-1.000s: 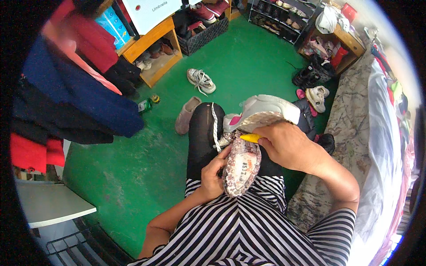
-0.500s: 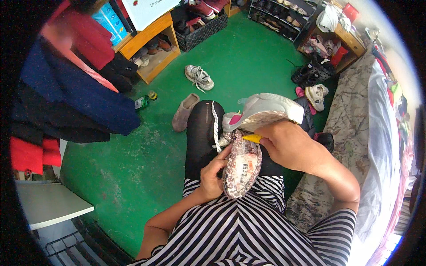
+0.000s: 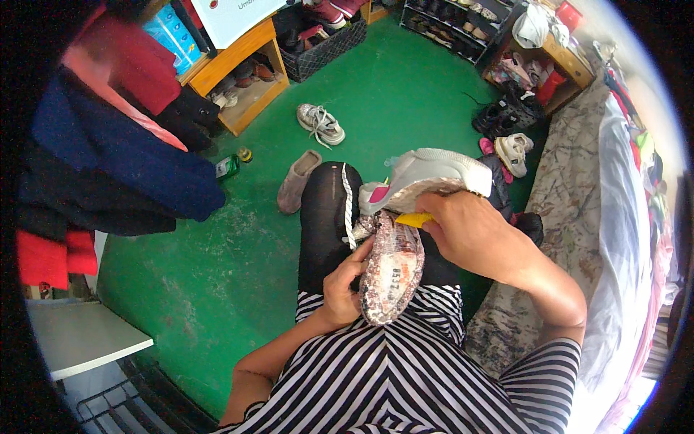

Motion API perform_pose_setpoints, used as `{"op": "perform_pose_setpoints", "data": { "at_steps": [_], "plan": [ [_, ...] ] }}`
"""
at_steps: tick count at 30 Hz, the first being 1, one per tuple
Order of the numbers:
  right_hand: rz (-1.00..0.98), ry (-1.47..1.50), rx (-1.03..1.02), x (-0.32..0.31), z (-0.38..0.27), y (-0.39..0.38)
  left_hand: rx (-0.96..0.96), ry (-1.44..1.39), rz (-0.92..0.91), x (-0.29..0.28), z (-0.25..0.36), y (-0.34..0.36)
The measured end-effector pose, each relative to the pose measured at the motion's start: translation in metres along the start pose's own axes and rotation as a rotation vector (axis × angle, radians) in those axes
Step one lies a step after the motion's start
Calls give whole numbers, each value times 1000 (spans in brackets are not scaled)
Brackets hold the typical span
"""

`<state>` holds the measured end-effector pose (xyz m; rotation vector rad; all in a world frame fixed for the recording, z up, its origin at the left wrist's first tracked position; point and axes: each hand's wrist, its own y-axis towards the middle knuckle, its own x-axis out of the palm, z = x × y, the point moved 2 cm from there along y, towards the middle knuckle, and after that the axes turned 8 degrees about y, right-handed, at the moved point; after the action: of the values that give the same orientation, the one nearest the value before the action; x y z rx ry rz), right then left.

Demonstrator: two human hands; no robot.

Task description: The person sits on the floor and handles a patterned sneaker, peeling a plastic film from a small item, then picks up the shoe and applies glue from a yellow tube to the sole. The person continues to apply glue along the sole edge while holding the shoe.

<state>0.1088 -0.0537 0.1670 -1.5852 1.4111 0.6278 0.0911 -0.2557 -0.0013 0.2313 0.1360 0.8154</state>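
Note:
A sneaker lies over my lap, its white outsole [image 3: 444, 170] folded away from the glue-streaked underside [image 3: 392, 278] of the upper. The two parts meet near my knees. My left hand [image 3: 341, 289] grips the upper by its left side, fingers partly hidden behind it. Pinched in my right hand [image 3: 470, 235] is a small yellow tool [image 3: 413, 219]; its kind does not show. The tool touches the underside near the fold, and the loose outsole sits just above my right hand. A white lace [image 3: 348, 206] hangs over my left knee.
On the green floor stand another sneaker [image 3: 320, 124], a grey slip-on shoe [image 3: 298, 182] and a green bottle [image 3: 228, 167]. A covered bed [image 3: 553, 210] runs along my right. Farther off are a shoe rack [image 3: 459, 32], a wooden cabinet [image 3: 246, 94] and a black crate [image 3: 325, 54].
The yellow tool and my right hand have shifted slightly along the underside near the fold. My left hand keeps its hold, and the view has moved a little.

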Motion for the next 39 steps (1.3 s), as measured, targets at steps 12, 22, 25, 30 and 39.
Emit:
{"op": "perform_pose_setpoints", "data": {
  "at_steps": [12,22,25,30,39],
  "plan": [
    [11,-5,-48,3,12,0,88,158,-4,-3,13,6],
    [-20,-22,-38,0,14,-3,103,114,6,-1,-7,-1],
    [-30,-4,-78,-4,10,-5,107,80,1,-1,-5,2],
    [-77,29,-96,-6,10,-4,101,102,-14,-4,1,3],
    [95,234,-96,-21,1,-1,-14,42,20,-2,8,2]
  ]
}}
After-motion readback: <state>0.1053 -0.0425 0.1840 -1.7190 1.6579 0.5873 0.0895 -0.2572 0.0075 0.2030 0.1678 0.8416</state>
